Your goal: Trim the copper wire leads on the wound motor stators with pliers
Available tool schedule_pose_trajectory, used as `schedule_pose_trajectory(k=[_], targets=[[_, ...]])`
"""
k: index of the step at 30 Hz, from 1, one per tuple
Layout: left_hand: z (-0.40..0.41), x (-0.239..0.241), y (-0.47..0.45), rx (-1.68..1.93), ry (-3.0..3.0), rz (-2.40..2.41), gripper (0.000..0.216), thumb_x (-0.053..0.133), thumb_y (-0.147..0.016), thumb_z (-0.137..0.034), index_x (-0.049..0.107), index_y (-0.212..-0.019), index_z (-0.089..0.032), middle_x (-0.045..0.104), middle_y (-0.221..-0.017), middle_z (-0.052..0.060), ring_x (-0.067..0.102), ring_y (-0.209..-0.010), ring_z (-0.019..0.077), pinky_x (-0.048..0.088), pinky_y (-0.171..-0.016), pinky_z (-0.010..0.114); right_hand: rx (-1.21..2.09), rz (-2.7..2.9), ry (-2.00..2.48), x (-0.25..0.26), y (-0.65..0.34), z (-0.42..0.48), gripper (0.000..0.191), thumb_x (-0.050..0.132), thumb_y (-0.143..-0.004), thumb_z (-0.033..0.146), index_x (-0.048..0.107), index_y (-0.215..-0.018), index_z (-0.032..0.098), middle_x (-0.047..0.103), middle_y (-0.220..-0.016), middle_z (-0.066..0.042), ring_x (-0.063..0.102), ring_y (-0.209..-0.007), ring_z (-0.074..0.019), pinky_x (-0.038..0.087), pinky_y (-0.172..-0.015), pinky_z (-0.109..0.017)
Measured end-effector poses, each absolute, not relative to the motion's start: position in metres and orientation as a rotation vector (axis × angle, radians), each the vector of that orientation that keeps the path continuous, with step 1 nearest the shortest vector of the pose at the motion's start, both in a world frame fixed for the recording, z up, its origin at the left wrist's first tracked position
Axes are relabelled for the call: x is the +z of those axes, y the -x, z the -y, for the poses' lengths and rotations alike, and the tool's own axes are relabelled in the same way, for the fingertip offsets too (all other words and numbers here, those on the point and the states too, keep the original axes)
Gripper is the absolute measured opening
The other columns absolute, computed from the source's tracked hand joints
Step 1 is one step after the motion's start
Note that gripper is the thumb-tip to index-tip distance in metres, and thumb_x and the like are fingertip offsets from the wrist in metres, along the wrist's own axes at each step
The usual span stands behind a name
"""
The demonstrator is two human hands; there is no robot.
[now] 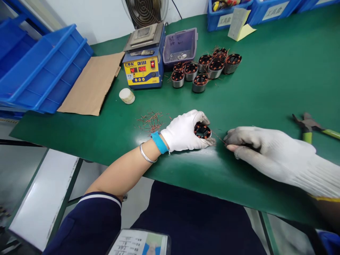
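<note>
My left hand [183, 131], in a white glove, is wrapped round a motor stator [202, 131] with copper windings, held on the green bench. From the stator a thin copper wire [219, 137] runs right to my right hand [265, 148]. That hand, also gloved, pinches the wire's end between thumb and forefinger; a bare fingertip shows. Left of my left hand lies a heap of copper wire scraps [152, 121]. Cutting pliers [309, 127] with green handles rest on the bench beyond my right hand.
Several wound stators [200, 82] stand in a group at the back, beside a purple bin [192, 40] and a blue-yellow CM558 solder pot [145, 72]. A round pale block [126, 96], cardboard [91, 85] and a blue crate [45, 71] are at left. A blue toolbox [214, 22] stands behind.
</note>
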State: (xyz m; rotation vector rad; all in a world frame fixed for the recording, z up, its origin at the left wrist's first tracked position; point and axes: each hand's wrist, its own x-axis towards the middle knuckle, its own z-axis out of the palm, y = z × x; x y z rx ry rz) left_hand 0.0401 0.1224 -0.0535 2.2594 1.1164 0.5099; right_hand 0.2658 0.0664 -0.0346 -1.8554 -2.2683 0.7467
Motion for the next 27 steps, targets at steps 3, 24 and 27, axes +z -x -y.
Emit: schedule_pose_trajectory(k=[3,24,27], targets=[[-0.122,-0.051,-0.041,0.434,-2.317,-1.087,0.046,0.083,-0.076,-0.041,0.069,-0.115,-0.021,0.069,-0.113,0.006,0.070,-0.099,0.0233,0.055,-0.090,0.035,0.758,2.339,1.682,-0.034,-0.261,-0.059,0.039,0.041,-0.084,0.049,0.073,-0.085,0.027,0.080,-0.101,-0.007,0.074,-0.086,-0.0285,0.055,-0.066,-0.041],[-0.126,-0.051,-0.039,0.428,-2.426,-0.967,0.036,0.078,-0.084,-0.044,0.070,-0.109,-0.019,0.067,-0.106,0.006,0.067,-0.093,0.0196,0.052,-0.085,0.031,1.217,1.742,1.841,-0.037,-0.244,-0.099,0.052,0.062,-0.083,0.071,0.065,-0.074,0.020,0.060,-0.055,-0.001,0.047,-0.044,-0.0110,0.037,-0.045,-0.027],[-0.125,-0.046,-0.038,0.368,-2.408,-1.014,0.038,0.078,-0.084,-0.042,0.070,-0.114,-0.020,0.066,-0.109,0.006,0.067,-0.093,0.0194,0.052,-0.084,0.032,1.145,1.715,1.880,-0.041,-0.248,-0.096,0.044,0.059,-0.085,0.063,0.065,-0.077,0.021,0.064,-0.061,-0.003,0.053,-0.048,-0.0137,0.041,-0.049,-0.029]])
